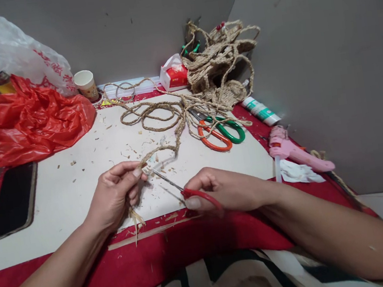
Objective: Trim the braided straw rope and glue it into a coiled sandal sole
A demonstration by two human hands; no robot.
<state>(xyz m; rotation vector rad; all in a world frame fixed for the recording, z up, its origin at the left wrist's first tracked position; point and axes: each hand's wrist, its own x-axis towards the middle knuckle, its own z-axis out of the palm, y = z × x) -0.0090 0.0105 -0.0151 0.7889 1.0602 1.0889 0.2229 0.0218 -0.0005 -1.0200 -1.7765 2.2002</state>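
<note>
Between the thumb and fingers of my left hand (120,188) is the end of a braided straw rope (159,150). Frayed straw strands (136,219) hang below that hand. The rope curves right, then runs back to a loose coil on the white board. My right hand (214,187) holds red-handled scissors (198,194), fingers in the loops. Their blades are parted and point toward the rope by my left hand. Behind lies a larger pair of scissors (217,135) with one orange and one green handle, partly under the rope.
A white board (69,211) with straw scraps covers a red cloth (163,250). At left are a phone (13,200), a red plastic bag (33,122) and a paper cup (85,86). A straw bundle (218,64), tissue pack (174,75) and pink glue gun (294,151) lie at right.
</note>
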